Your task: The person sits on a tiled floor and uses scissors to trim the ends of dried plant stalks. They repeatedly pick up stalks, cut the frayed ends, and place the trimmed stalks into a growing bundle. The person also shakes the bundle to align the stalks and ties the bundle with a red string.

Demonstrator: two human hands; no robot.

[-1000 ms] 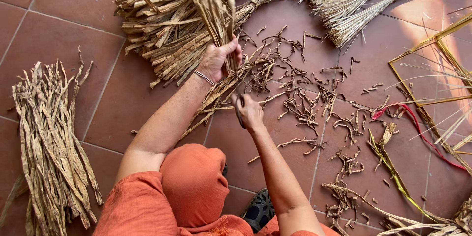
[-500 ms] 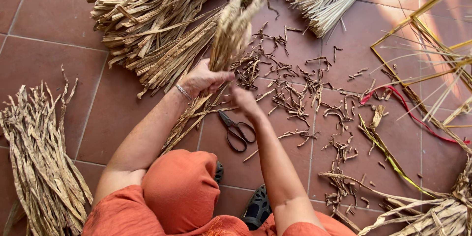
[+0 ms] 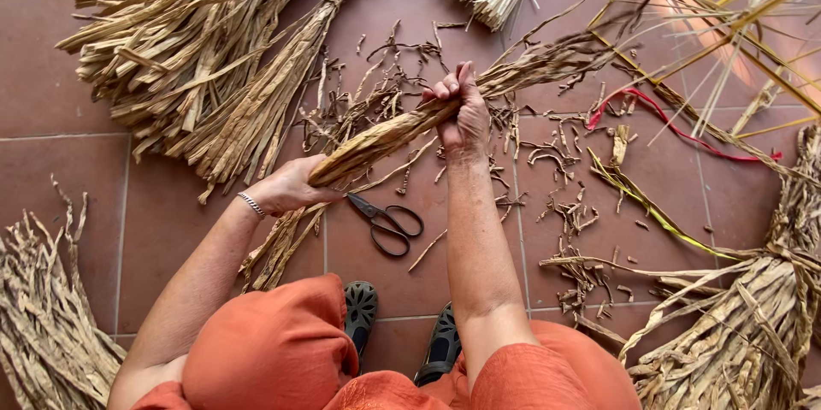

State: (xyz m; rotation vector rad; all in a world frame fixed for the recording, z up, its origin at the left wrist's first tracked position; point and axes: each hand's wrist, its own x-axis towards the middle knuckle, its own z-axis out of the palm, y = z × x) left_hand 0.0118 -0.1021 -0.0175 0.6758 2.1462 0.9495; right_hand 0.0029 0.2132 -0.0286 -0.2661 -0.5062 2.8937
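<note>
A bundle of dried straw-coloured leaves (image 3: 402,129) stretches from lower left to upper right above the tiled floor. My left hand (image 3: 291,186) cups its thick cut end. My right hand (image 3: 462,111) is clenched around its middle, and the thin tips fan out past it toward the upper right. Black scissors (image 3: 386,220) lie on the tiles just below the bundle, between my two arms, touched by neither hand.
A large sheaf of dried leaves (image 3: 197,76) lies at upper left, another pile (image 3: 43,324) at lower left, a third (image 3: 753,324) at lower right. Small trimmings (image 3: 564,213) litter the tiles. A red cord (image 3: 658,119) and yellow strips lie at right. My sandalled feet (image 3: 402,333) are below.
The bundle has swung from upright to nearly level across the floor. My right hand has taken hold of its middle, and my left hand has slid down to its thick end.
</note>
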